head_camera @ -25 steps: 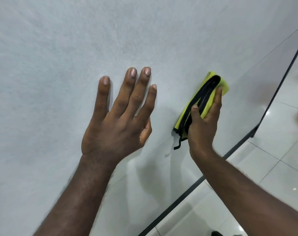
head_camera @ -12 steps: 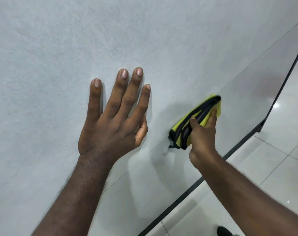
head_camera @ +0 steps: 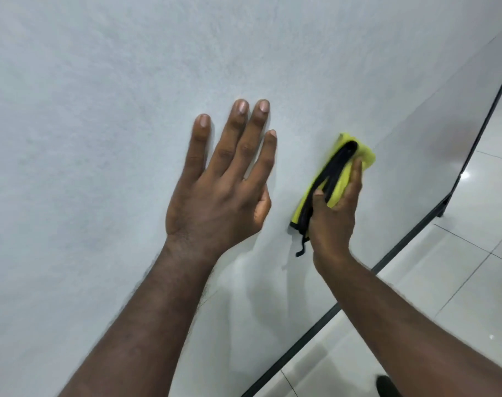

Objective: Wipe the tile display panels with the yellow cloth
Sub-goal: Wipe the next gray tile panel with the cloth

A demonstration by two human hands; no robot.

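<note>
A large pale grey tile display panel fills most of the view. My left hand lies flat against it, fingers spread and holding nothing. To its right my right hand presses a folded yellow cloth with black edging onto the panel. A black thread of the cloth hangs below the hand. A thin seam runs diagonally across the panel just right of the cloth.
The panel's black metal frame runs along its lower right edge, with a foot standing on the floor. Glossy white floor tiles lie beyond it. A dark shoe tip shows at the bottom right.
My right hand has slid the cloth down the panel and then back up and slightly left. My left hand has stayed flat on the panel.
</note>
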